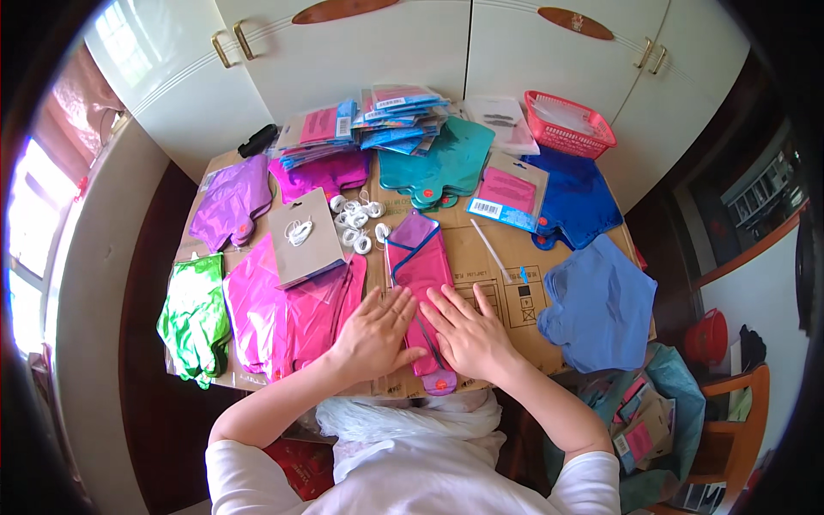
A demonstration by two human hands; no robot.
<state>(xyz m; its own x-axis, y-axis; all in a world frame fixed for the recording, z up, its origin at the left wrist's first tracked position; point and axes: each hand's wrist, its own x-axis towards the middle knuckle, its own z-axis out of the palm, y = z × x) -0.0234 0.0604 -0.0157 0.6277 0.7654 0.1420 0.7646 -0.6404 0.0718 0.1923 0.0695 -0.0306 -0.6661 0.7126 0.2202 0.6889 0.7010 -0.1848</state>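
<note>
foil bundle [424,270] lies folded, pink with purple ends.

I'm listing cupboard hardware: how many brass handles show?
4, near the top edge: the left pair's outer handle and inner handle, and the right pair's inner handle and outer handle. Others may be outside the picture.
</note>
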